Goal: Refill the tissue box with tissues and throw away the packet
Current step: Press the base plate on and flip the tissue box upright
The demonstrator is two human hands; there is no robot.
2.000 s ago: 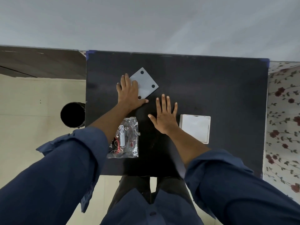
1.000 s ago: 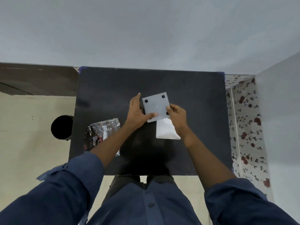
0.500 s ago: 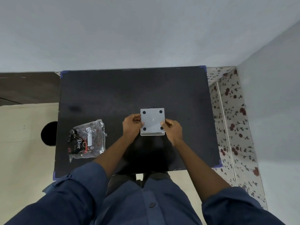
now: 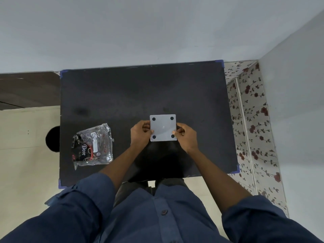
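Note:
A square white tissue box (image 4: pixel 163 127) sits upside down near the middle of the black table (image 4: pixel 122 95), its base panel with black round feet at the corners facing up. My left hand (image 4: pixel 141 135) grips its left side and my right hand (image 4: pixel 185 135) grips its right side, thumbs on top of the panel. A crumpled clear plastic packet (image 4: pixel 93 145) with black and red print lies flat on the table to the left, apart from both hands.
A round black bin (image 4: pixel 52 139) stands on the floor just off the table's left edge. A floral-patterned surface (image 4: pixel 252 130) runs along the table's right side. A grey wall rises behind the table.
The base panel was carried from the far left of the table onto the white box, now covering it squarely. Both hands moved from flat on the table to gripping the box sides.

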